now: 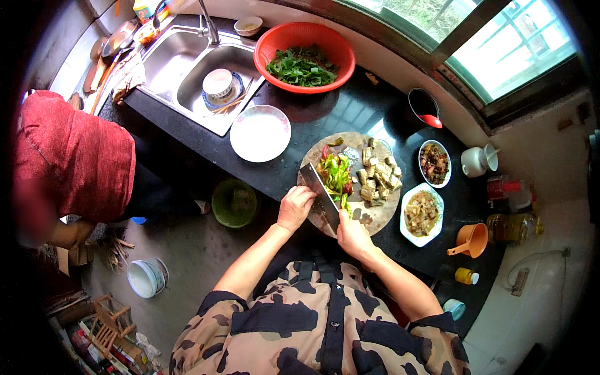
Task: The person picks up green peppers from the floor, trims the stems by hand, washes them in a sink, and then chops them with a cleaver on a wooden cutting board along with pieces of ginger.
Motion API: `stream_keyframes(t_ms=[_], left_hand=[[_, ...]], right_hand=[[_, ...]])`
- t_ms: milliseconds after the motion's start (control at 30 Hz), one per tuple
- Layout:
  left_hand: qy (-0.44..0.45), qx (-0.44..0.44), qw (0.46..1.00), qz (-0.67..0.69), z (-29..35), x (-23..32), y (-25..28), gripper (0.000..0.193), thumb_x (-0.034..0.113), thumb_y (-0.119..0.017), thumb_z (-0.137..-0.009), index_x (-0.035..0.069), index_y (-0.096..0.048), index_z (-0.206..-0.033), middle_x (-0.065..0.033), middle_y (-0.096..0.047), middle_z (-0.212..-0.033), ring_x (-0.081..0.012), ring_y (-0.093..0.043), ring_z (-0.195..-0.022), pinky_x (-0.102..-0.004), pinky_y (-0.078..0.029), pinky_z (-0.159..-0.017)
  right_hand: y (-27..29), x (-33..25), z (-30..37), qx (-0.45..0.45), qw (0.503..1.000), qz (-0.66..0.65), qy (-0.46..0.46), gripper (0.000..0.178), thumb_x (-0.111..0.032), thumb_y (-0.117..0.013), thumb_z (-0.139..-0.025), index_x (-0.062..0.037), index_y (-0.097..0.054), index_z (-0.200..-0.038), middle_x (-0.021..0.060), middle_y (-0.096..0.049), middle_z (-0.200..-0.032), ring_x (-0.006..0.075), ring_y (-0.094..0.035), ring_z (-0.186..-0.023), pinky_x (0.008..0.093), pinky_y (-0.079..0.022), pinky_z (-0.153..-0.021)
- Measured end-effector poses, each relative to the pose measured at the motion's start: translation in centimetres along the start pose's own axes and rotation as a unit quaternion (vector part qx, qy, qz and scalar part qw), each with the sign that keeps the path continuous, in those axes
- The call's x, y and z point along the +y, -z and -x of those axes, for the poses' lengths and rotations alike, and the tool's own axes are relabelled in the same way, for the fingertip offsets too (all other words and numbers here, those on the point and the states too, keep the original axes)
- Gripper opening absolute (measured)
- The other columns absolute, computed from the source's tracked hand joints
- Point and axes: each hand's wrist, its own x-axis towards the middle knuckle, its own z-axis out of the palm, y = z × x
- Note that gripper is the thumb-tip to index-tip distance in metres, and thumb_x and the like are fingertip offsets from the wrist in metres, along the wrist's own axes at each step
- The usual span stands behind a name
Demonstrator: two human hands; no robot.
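My right hand (354, 235) grips the handle of a cleaver (319, 191), whose broad blade stands slantwise on the round chopping board (312, 222). My left hand (295, 207) is closed, its fingertips bunched against the blade's left side; whatever they hold is hidden. Just right of the blade lies a heap of cut green and red peppers (336, 174). Chunks of a greyish-green food (378, 178), perhaps eggplant, are piled farther right on the same board. A single dark green piece (335, 142) sits near the board's far edge.
A white plate (260, 133) and a red basin (304, 59) with leafy greens stand beyond the board, beside the sink (206, 120). Filled dishes (422, 214) and an orange dipper (470, 241) are at right. A person in red (78, 156) is at left; a green bucket (234, 204) stands below the counter.
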Motion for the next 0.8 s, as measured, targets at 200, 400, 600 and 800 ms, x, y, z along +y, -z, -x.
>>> stream_keyframes(t_ms=[200, 400, 600, 800], left_hand=[[-0.029, -0.021, 0.999, -0.017, -0.8, 0.3, -1.0, 0.012, 0.007, -0.065, -0.071, 0.006, -0.063, -0.083, -0.0050, -0.060, -0.086, -0.0237, -0.058, -0.084, -0.0325, -0.049, -0.074], [0.033, 0.032, 0.999, 0.029, 0.3, 0.5, -0.1, 0.012, 0.005, -0.063, -0.071, 0.004, -0.062, -0.083, -0.0070, -0.059, -0.087, -0.0258, -0.059, -0.084, -0.0334, -0.050, -0.073], [-0.012, -0.001, 1.000, -0.012, 0.5, -0.6, -1.2, 0.011, 0.002, -0.064, -0.067, 0.005, -0.062, -0.077, -0.0072, -0.062, -0.083, -0.0247, -0.060, -0.081, -0.0335, -0.050, -0.071], [-0.031, -0.002, 0.999, -0.020, -0.2, -0.4, -1.1, 0.009, 0.005, -0.065, -0.068, 0.005, -0.063, -0.077, -0.0063, -0.062, -0.082, -0.0243, -0.060, -0.079, -0.0330, -0.050, -0.070]], right_hand=[[1.0, 1.3, 0.9, 0.011, 0.999, 0.019, -0.023, 0.025, -0.008, -0.043, -0.082, 0.0009, -0.038, -0.105, 0.0284, -0.059, -0.074, 0.0477, -0.058, -0.069, 0.0554, -0.046, -0.063], [3.5, -0.1, 2.2, -0.027, 0.999, 0.035, -0.005, 0.025, -0.006, -0.043, -0.081, 0.0012, -0.037, -0.103, 0.0281, -0.059, -0.076, 0.0474, -0.058, -0.071, 0.0554, -0.046, -0.065], [2.2, -0.7, 2.0, -0.047, 0.997, 0.053, -0.018, 0.016, -0.004, -0.042, -0.080, 0.0002, -0.038, -0.095, 0.0266, -0.059, -0.081, 0.0458, -0.059, -0.077, 0.0536, -0.047, -0.068], [-0.4, 0.4, 0.4, 0.014, 1.000, 0.007, -0.016, 0.015, -0.006, -0.042, -0.082, 0.0004, -0.038, -0.096, 0.0273, -0.058, -0.076, 0.0449, -0.059, -0.072, 0.0533, -0.046, -0.064]])
